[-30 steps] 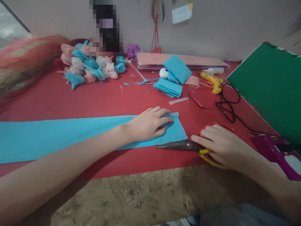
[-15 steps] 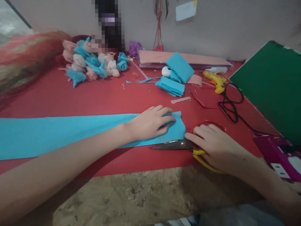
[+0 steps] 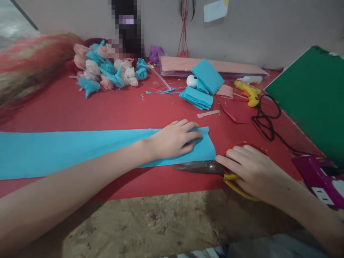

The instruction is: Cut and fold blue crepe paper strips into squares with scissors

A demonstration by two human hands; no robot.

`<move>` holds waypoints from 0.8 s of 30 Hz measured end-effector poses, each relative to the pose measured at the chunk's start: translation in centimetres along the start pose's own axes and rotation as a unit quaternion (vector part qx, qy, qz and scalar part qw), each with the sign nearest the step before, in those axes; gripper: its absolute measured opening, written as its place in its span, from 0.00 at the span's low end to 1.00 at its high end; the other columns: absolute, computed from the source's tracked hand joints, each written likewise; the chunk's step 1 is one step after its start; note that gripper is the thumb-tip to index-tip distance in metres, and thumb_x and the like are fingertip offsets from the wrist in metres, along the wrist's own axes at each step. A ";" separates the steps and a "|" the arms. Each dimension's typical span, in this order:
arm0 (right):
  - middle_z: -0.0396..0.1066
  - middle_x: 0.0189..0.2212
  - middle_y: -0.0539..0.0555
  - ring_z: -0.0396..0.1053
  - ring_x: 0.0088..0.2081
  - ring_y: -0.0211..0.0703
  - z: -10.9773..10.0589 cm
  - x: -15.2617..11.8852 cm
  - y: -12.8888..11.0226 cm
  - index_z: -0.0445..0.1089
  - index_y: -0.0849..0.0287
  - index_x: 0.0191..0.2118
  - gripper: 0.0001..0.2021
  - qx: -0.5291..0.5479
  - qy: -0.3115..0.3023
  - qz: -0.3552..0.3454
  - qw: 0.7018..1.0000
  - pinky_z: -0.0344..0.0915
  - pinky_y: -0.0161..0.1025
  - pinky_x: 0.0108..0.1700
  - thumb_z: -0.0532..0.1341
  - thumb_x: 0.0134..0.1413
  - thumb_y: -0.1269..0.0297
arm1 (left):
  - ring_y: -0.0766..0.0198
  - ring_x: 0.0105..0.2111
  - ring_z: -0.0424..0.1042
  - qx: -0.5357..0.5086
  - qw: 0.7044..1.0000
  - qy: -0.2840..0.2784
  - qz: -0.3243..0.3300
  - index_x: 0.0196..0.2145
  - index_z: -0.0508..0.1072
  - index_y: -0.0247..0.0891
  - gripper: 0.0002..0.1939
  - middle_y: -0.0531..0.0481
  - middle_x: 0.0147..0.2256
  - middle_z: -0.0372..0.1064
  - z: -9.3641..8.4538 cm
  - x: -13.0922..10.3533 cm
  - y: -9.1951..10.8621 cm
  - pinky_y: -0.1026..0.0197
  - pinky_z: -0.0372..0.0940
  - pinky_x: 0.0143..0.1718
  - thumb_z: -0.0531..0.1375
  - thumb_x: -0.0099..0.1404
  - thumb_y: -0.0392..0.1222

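A long strip of blue crepe paper point(image 3: 67, 147) lies across the red table top point(image 3: 113, 111), running off the left edge of the view. My left hand point(image 3: 174, 140) rests flat on it near its right end, fingers apart. My right hand point(image 3: 247, 168) is closed round the handles of a pair of scissors point(image 3: 200, 167). The dark blades point left along the near edge of the paper; the yellow-wrapped lower handle shows below the hand, and a red ring shows behind it. Whether the blades touch the paper I cannot tell.
Blue paper pieces point(image 3: 197, 98) lie stacked ahead. A yellow glue gun point(image 3: 249, 93) with a black cord sits at right, near a green board point(image 3: 309, 96) and purple power strip point(image 3: 317, 175). Paper flowers point(image 3: 107, 68) are heaped at back left, before a blurred-out figure.
My right hand and the scissors have shifted slightly right and down, blades still beside the paper's near edge. My left hand stays on the paper. The whole view has shifted a little.
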State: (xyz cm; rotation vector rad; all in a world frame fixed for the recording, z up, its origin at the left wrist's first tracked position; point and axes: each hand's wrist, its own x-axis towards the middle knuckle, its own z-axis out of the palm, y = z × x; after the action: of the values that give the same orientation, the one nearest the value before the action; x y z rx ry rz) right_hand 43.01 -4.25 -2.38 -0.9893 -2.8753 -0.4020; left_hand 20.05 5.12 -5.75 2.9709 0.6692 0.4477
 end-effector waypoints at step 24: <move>0.62 0.22 0.54 0.55 0.27 0.44 0.4 1.1 -0.5 0.71 0.65 0.37 0.14 0.018 0.028 -0.020 0.999 0.51 0.40 0.34 0.49 0.54 0.77 | 0.53 0.44 0.66 -0.014 1.000 0.002 -0.005 0.51 0.69 0.38 0.16 0.41 0.52 0.63 0.0 0.0 0.0 0.51 0.62 0.47 0.52 0.67 0.40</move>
State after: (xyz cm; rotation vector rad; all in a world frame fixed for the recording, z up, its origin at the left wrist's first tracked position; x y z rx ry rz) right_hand 41.84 -3.88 -2.73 -0.9016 -2.8447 -0.3734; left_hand 20.09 5.14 -5.74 2.9394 0.6717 0.4584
